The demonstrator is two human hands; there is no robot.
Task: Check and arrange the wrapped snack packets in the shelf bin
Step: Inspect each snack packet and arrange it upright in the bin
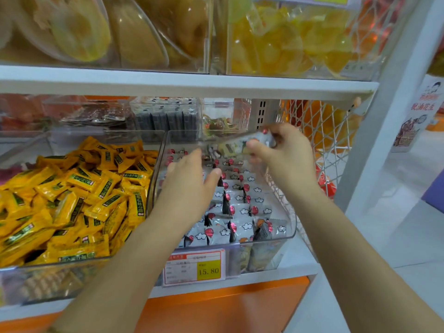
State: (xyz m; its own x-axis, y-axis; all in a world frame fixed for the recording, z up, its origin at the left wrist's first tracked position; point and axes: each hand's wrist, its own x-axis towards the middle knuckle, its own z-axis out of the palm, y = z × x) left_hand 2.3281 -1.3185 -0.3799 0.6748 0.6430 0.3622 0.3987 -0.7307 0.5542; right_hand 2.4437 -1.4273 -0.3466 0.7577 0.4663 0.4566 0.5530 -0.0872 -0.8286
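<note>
One packet [240, 145] pinched in right grip [286, 150] (at bin [292, 233] back edge); left grip [189, 179] spread.

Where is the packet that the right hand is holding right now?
Head view, right of centre: the packet is pinched in the right hand above the back of the clear bin.

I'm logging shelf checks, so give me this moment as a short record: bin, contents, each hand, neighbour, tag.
bin: clear, on the lower shelf, right end
contents: grey-white packets standing in rows
left hand: open, over the rows
right hand: pinches a single packet above the bin's back
neighbour: yellow packets heaped loosely, to the left
tag: price tag on the bin front, 15.80
</note>
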